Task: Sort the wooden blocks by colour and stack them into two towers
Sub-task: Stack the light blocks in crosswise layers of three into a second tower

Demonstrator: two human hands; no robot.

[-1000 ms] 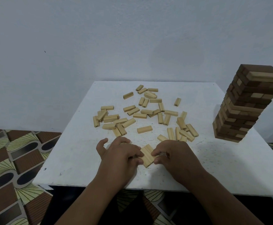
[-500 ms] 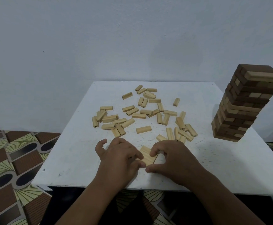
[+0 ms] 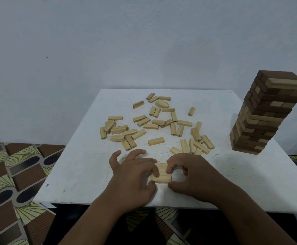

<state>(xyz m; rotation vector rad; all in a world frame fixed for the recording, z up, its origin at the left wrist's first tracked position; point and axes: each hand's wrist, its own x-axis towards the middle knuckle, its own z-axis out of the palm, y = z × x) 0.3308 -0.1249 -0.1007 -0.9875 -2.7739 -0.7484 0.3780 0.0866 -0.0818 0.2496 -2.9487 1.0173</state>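
L hand (image 3: 135,175) and R hand (image 3: 191,175), fingers curled, pinch flat row of light blocks (image 3: 161,173) at table (image 3: 84,174) front-centre. Loose blocks (image 3: 155,141) behind; tower (image 3: 262,117) far right.

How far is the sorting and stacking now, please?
Early stage. The mixed tower at the right still holds dark and light blocks together, so sorting looks unfinished. In hand: the left hand and right hand square a first row of light blocks at the near table edge. Left: the scattered light blocks.
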